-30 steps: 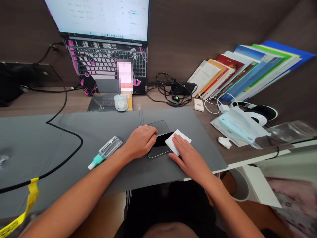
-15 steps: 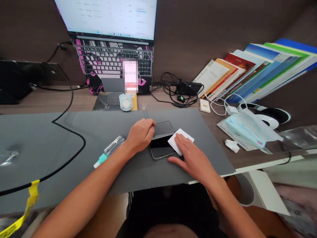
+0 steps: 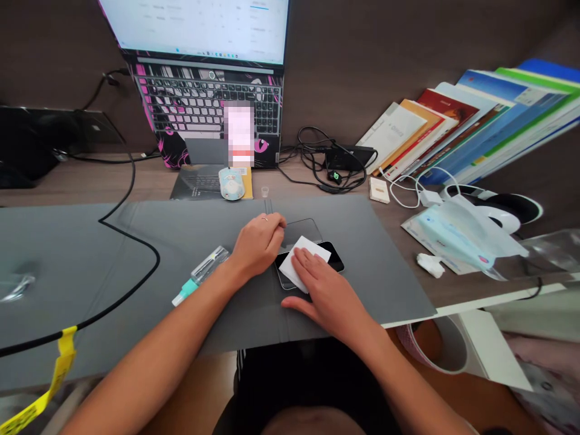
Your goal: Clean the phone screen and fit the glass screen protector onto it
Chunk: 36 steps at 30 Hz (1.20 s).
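Note:
A smartphone [image 3: 336, 258] with a black screen lies face up on the grey mat. My right hand [image 3: 327, 287] rests its outstretched fingers on a folded white wipe [image 3: 299, 266], pressing it flat over the phone's left and middle part. The thumb is spread away, off the phone. At the phone's upper left corner, my left hand [image 3: 259, 244] is closed, fingers curled; what they hold, if anything, is hidden. Just behind the phone lies a thin clear rectangular sheet [image 3: 304, 229]. A clear spray bottle [image 3: 209, 264] with a teal top lies beside my left forearm.
The laptop [image 3: 206, 109] stands behind the grey mat [image 3: 362, 241], with a mouse [image 3: 232, 184] before it. To the right are leaning books [image 3: 471, 121], a tissue pack [image 3: 457, 235] and a crumpled tissue [image 3: 430, 264]. A black cable [image 3: 156, 260] crosses the mat's left side.
My right hand has slid left with the white wipe, from the phone's right end onto its left and middle part. The right end of the screen now shows. My left hand stays in place.

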{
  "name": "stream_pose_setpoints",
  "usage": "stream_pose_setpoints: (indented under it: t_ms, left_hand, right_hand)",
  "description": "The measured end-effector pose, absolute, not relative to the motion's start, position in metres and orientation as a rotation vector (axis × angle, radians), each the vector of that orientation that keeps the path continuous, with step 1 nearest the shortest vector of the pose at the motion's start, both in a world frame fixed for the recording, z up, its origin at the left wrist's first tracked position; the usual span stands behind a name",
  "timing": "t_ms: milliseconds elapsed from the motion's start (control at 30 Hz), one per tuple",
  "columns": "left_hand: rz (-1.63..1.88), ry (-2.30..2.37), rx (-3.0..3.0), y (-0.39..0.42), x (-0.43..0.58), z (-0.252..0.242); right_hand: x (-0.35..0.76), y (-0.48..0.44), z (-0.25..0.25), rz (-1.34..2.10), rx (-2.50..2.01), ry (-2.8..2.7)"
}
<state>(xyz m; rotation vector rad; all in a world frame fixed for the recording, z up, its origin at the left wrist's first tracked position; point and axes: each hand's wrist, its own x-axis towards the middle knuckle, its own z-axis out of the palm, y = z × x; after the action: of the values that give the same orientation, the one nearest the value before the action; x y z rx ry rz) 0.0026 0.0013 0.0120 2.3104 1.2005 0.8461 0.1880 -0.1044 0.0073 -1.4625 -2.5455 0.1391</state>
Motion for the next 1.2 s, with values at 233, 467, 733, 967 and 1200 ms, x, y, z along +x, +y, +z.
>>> stream_pose_setpoints:
  t_ms: [233,467,733,967,1200]
  left_hand:
    - [0.840,1.184,2.326,0.001,0.001,0.012]
    - [0.830,1.204,2.333,0.001,-0.002,0.010]
    - [0.810,1.224,2.332,0.001,-0.003,0.009]
    - [0.822,1.231,2.349,0.001,-0.002,0.006]
    - [0.857,1.234,2.373,0.002,-0.002,0.007]
  right_hand:
    - [0.167,-0.100,0.004,0.191,-1.399,-2.561]
    - [0.163,-0.102,0.006,0.191,-1.327,-2.611]
    - [0.172,-0.121,0.003,0.219,-1.283,-2.566]
    - [0.181,-0.133,0.002,0.217,-1.295,-2.551]
    - [0.196,-0.137,-0.001,0.150,-1.359,-2.485]
